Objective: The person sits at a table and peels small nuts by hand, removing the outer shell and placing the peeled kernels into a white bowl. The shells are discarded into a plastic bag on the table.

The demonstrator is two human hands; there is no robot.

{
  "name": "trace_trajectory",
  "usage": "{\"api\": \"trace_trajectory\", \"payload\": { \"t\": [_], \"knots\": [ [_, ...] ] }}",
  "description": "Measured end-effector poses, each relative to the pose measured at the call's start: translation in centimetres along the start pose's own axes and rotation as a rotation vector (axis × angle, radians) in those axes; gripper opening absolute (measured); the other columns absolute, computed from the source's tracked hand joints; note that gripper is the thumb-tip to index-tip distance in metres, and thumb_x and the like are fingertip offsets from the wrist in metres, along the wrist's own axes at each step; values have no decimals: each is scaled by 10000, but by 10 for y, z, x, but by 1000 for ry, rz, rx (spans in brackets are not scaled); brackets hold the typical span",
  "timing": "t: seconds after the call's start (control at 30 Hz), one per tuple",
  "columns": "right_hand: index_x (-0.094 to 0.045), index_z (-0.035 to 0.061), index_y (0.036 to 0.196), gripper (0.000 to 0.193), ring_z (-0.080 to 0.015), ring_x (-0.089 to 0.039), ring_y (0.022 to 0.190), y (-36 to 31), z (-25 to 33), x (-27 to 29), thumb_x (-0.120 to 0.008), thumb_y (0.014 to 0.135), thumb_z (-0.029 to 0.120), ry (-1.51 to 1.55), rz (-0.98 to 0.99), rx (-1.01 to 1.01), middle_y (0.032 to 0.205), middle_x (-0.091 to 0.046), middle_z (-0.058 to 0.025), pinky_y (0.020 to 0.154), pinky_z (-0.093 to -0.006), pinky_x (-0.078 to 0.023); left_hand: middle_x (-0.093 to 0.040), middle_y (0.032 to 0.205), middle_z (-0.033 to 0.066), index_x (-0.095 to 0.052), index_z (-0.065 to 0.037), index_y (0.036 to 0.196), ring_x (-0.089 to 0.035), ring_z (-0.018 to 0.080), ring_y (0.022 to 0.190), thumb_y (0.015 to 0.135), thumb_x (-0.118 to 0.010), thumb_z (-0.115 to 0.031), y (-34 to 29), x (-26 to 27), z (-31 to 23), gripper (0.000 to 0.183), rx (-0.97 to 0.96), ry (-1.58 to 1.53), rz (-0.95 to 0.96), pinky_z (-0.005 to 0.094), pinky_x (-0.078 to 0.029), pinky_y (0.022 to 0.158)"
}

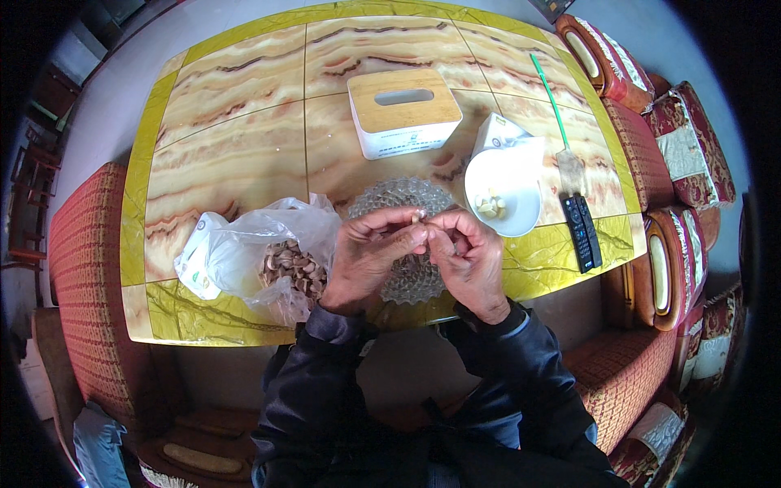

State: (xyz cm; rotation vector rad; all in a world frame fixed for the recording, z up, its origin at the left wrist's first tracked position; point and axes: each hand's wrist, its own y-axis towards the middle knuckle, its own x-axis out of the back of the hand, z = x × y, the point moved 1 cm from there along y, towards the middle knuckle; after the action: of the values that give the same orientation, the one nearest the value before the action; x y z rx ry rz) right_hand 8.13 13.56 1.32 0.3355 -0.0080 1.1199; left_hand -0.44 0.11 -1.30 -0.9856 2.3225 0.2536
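Note:
My left hand (364,259) and my right hand (472,259) meet above a clear, textured glass dish (390,193). Both are closed, pinching a small garlic clove (417,219) between the fingertips, which hide most of it. Left of my left hand, unpeeled garlic cloves (294,271) with brownish skins fill a thin clear plastic bag (268,224), whose mouth gapes toward me. Beyond my right hand is a white bowl (521,213), tilted in view, with several pale peeled cloves (491,204) inside. What lies in the glass dish is mostly covered by my hands.
On the marble-patterned table (236,146) stands a white tissue box (407,140) with a wooden lid. At the right lie a black remote control (580,232) and a green-handled fly swatter (551,102). Red patterned sofas (89,260) flank the table.

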Motion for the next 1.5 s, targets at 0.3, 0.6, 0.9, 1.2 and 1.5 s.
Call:
{"api": "trace_trajectory", "payload": {
  "t": [0.3,0.6,0.9,1.2,1.5],
  "knots": [
    [-662,-2,949,70,-27,-573,624,2,-4,8,-655,966,65,302,-58,-260,812,-673,-17,539,-168,-448,-691,1112,128,-668,4,1203,-681,191,977,949,-645,-32,-2,2,-4,258,44,-249,46,285,-577,873],
    [-706,45,933,248,-105,-632,735,6,-7,12,-667,772,-140,-325,109,84,846,-659,-37,617,-236,-485,-673,1178,142,-613,34,1284,-679,210,1042,1004,-590,-100,-2,3,-14,310,111,-344,2,304,-569,923],
    [-738,41,1000,228,-117,-612,653,5,8,7,-741,797,-63,-277,-61,196,888,-646,-67,571,-254,-523,-702,1103,133,-662,-10,1230,-691,197,970,987,-625,-105,0,5,-8,263,20,-151,21,289,-568,816],
    [-697,20,953,116,-136,-601,653,8,7,6,-732,851,-22,-346,-78,319,842,-586,-62,567,-279,-496,-714,1048,122,-679,14,1166,-682,163,907,980,-634,-97,-1,0,-4,222,41,68,-65,280,-571,787],
    [-668,25,969,149,-96,-530,609,9,2,11,-730,843,-24,-386,29,179,791,-574,-34,550,-244,-439,-692,1073,67,-657,-46,1177,-652,162,960,1001,-598,-133,2,5,-3,205,73,-273,-96,287,-511,805]
  ]
}}
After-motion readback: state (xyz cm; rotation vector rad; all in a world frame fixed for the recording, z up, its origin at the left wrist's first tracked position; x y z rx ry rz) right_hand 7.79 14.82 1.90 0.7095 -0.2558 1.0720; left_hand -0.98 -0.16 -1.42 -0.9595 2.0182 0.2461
